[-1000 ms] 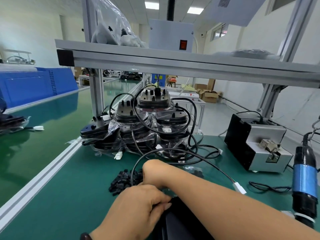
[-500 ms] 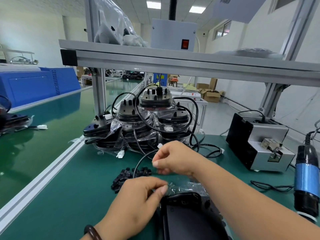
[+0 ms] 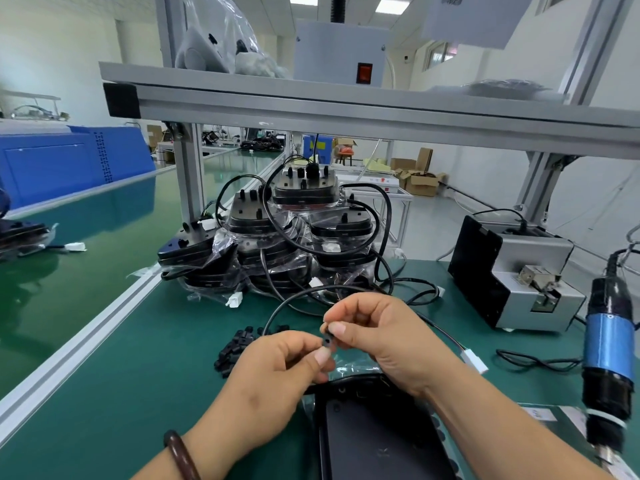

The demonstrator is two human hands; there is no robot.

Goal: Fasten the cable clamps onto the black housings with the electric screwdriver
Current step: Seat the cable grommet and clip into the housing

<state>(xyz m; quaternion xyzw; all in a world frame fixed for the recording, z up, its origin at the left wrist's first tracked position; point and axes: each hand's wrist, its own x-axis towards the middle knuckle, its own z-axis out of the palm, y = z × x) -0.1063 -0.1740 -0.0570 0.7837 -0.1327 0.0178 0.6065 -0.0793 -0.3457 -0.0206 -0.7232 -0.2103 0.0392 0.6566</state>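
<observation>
Both hands meet just above the black housing [image 3: 374, 434] lying on the green mat [image 3: 138, 393] in front of the person. The left hand [image 3: 277, 372] & right hand [image 3: 384, 337] each pinch the same small cable clamp [image 3: 328, 341] between thumb and forefinger, other fingers curled. The cable [image 3: 294, 299] loops up off the mat, goes behind the right hand and comes out toward its white connector [image 3: 474, 362]; whether it's already seated in the clamp I can't tell, too small. Looks like the fitting step, i.e. clamp onto cable, no screwing yet. The electric screwdriver [image 3: 607, 362] hangs at far right, well apart from both hands, screw feeder [image 3: 519, 275] beyond it. Next move prob. calls for seating clamp + cable on the housing, one hand holding it there, the other freed for a screw and the driver — spare clamps [image 3: 235, 348] lie near the left hand, stacked housings [image 3: 294, 237] at the back
</observation>
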